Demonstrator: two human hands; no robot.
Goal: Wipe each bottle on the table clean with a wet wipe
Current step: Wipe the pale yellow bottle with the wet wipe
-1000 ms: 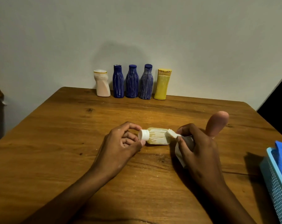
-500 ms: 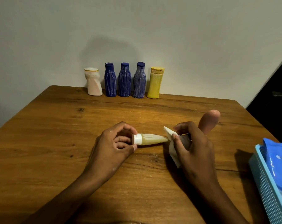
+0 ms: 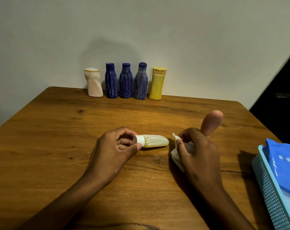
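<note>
Five bottles row behind lying bottle; basket right

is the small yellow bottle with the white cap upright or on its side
On its side: the small yellow bottle lies lengthwise on the table, the left hand pinching its white cap.
</note>
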